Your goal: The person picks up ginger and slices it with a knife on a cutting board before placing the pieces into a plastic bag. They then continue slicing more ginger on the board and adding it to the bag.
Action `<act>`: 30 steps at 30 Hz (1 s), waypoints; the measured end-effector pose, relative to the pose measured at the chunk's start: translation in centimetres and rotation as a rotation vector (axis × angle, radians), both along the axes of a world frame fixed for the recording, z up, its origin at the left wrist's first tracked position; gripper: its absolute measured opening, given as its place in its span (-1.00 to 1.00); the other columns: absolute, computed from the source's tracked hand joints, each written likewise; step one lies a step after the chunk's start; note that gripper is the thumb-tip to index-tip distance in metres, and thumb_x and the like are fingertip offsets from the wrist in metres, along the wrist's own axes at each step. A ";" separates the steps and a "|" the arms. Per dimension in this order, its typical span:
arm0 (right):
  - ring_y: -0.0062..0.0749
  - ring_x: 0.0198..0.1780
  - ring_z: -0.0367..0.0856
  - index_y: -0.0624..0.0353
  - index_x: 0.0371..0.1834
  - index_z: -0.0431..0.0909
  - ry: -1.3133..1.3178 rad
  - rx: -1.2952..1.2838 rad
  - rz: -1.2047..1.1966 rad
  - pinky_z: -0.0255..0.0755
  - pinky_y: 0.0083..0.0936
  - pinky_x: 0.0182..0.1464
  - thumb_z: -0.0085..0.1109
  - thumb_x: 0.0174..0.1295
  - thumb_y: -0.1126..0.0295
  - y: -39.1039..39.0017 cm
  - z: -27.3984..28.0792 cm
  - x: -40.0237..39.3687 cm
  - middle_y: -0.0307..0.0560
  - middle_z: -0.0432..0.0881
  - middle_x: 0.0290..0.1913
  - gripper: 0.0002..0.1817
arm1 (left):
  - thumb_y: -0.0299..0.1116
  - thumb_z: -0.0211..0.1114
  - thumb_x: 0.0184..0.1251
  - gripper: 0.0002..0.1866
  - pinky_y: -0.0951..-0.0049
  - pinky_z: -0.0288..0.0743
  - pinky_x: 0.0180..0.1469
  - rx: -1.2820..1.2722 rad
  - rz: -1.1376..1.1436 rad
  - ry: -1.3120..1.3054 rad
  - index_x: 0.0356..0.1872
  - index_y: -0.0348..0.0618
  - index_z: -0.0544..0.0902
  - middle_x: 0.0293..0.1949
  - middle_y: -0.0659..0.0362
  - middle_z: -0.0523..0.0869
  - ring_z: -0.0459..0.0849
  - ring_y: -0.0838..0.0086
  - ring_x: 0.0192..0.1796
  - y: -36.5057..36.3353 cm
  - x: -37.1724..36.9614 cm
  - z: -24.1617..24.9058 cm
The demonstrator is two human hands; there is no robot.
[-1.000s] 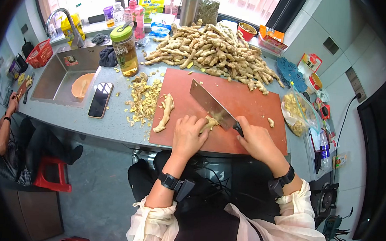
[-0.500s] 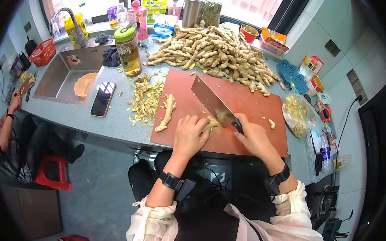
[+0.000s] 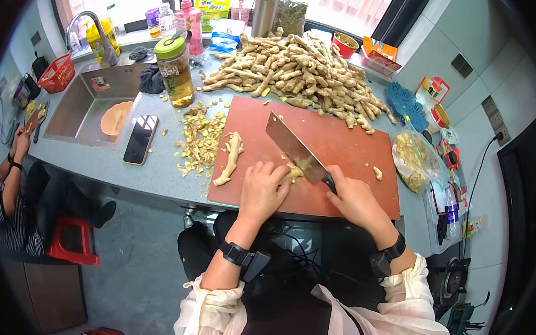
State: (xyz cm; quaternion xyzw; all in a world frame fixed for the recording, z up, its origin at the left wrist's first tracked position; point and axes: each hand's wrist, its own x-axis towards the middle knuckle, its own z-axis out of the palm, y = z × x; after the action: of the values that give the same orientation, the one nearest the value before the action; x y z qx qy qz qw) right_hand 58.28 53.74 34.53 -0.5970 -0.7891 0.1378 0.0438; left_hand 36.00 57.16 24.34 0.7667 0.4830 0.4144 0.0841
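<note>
The knife (image 3: 295, 143) has dipped slightly; my right fingers (image 3: 340, 177) grip it, my left fingers (image 3: 259, 172) hold ginger (image 3: 293, 173): likely mid-slice.

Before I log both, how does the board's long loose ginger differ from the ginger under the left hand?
The long ginger lies loose, uncovered; the held ginger is partly covered by the left hand. The long ginger is away from the knife; the held ginger is beside it. Both are pale.
</note>
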 end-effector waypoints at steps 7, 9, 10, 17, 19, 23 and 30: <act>0.28 -0.16 0.75 0.09 0.31 0.28 0.012 0.055 -0.030 0.57 0.14 -0.11 0.22 0.37 0.35 1.5 -2.3 -1.2 0.21 0.75 -0.27 -0.51 | -0.33 0.44 0.20 -0.80 0.15 0.46 0.01 -0.006 0.012 0.006 -0.14 -0.04 0.76 -0.28 0.14 0.61 0.61 0.17 -0.09 -0.1 0.0 0.1; 0.27 -0.14 0.75 0.06 0.34 0.28 0.047 0.037 -0.061 0.56 0.13 -0.10 0.22 0.36 0.35 1.4 -2.4 -0.4 0.22 0.74 -0.26 -0.49 | -0.33 0.43 0.21 -0.80 0.14 0.46 0.00 0.008 0.022 0.003 -0.14 -0.04 0.76 -0.27 0.13 0.61 0.61 0.16 -0.09 -0.2 0.1 0.0; 0.27 -0.12 0.74 0.03 0.36 0.27 0.087 0.049 -0.054 0.55 0.12 -0.09 0.23 0.36 0.34 1.3 -2.3 0.2 0.22 0.74 -0.25 -0.46 | -0.33 0.43 0.21 -0.80 0.14 0.46 0.00 -0.004 0.020 0.002 -0.14 -0.04 0.76 -0.27 0.12 0.61 0.61 0.16 -0.09 -0.2 0.1 0.0; 0.28 -0.06 0.72 -0.02 0.41 0.27 0.129 0.054 -0.039 0.52 0.11 -0.08 0.28 0.36 0.35 -0.6 0.4 0.6 0.20 0.74 -0.20 -0.41 | -0.34 0.44 0.22 -0.79 0.14 0.45 0.01 -0.008 0.016 -0.010 -0.11 -0.05 0.78 -0.23 0.13 0.63 0.60 0.16 -0.07 0.0 0.1 -0.3; 0.29 -0.06 0.72 -0.02 0.40 0.27 0.111 0.047 -0.035 0.53 0.12 -0.08 0.28 0.36 0.35 -0.9 0.7 0.5 0.20 0.74 -0.20 -0.42 | -0.34 0.44 0.22 -0.79 0.14 0.45 0.01 -0.012 0.017 -0.002 -0.12 -0.05 0.77 -0.23 0.14 0.63 0.60 0.16 -0.07 -0.1 0.1 -0.3; 0.31 -0.09 0.72 0.02 0.37 0.28 0.069 0.022 -0.028 0.54 0.15 -0.11 0.28 0.37 0.35 -1.2 0.9 0.3 0.21 0.75 -0.20 -0.45 | -0.34 0.44 0.20 -0.78 0.15 0.45 0.01 -0.002 0.018 0.009 -0.12 -0.06 0.77 -0.23 0.14 0.64 0.60 0.17 -0.08 0.0 0.0 -0.5; 0.31 -0.12 0.72 0.06 0.34 0.27 -0.027 -0.026 -0.061 0.53 0.11 -0.10 0.29 0.37 0.37 -0.8 0.2 -0.5 0.23 0.73 -0.22 -0.46 | -0.35 0.43 0.21 -0.78 0.15 0.44 0.00 -0.004 0.011 0.000 -0.12 -0.07 0.76 -0.24 0.14 0.63 0.60 0.17 -0.08 0.1 0.1 -0.4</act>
State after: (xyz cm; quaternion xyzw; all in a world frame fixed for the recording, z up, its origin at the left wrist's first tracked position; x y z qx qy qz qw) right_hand 57.82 52.99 34.77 -0.6233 -0.7690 0.1386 0.0298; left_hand 36.08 57.26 23.92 0.7640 0.4880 0.4138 0.0832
